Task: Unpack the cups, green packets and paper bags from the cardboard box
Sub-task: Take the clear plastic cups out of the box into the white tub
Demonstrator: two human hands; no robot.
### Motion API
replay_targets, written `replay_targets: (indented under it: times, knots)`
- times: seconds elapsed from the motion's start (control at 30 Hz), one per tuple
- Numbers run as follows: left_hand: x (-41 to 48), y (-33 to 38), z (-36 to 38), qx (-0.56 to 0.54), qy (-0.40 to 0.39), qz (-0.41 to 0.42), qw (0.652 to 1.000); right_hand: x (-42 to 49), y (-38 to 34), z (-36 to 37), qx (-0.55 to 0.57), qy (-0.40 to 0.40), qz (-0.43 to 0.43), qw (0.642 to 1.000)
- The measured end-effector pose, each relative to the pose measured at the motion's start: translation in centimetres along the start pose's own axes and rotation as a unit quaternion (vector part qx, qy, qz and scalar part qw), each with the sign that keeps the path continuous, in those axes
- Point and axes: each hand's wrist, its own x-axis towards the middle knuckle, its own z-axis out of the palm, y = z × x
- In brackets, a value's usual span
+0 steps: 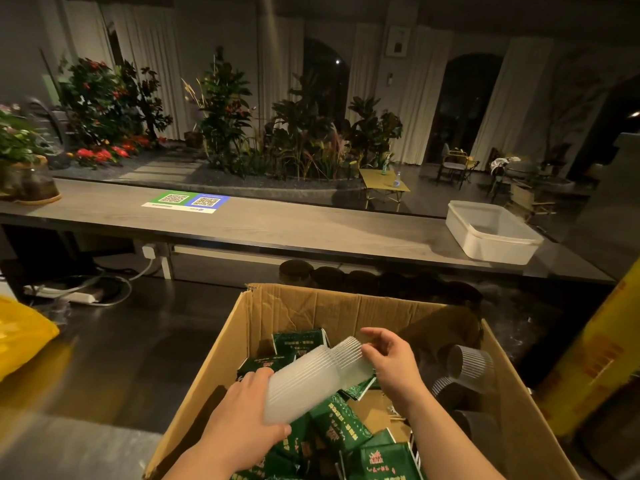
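Left hand [242, 420] wraps base of translucent ribbed plastic cup stack [311, 382]; right hand [391, 362] pinches 1 o'clock end. Lift level, clearing brown cardboard box [221, 348] rim.

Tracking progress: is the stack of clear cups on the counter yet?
No, left hand and right hand hold the cup stack over the cardboard box.
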Motion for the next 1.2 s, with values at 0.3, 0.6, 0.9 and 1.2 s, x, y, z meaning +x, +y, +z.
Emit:
replay_targets:
  times: [0.3, 0.6, 0.9, 1.2]
  knots:
    - [0.1, 0.3, 0.3, -0.017, -0.014, 0.016, 1.000, -0.7, 0.3, 0.8, 0.133, -0.043, 0.052, 0.989]
    - [0.2, -0.3, 0.2, -0.002, -0.016, 0.010, 1.000, 0.3, 1.8, 1.6, -0.126, 0.016, 0.038, 0.991]
    - [0.5, -0.3, 0.2, -0.003, -0.015, 0.008, 1.000, 2.7, 5.2, -1.7, -0.331, -0.013, 0.149, 0.932]
    - [0.3, -0.2, 0.2, -0.005, -0.008, 0.008, 1.000, 0.4, 1.2, 0.3, -0.006, 0.044, 0.026, 0.999]
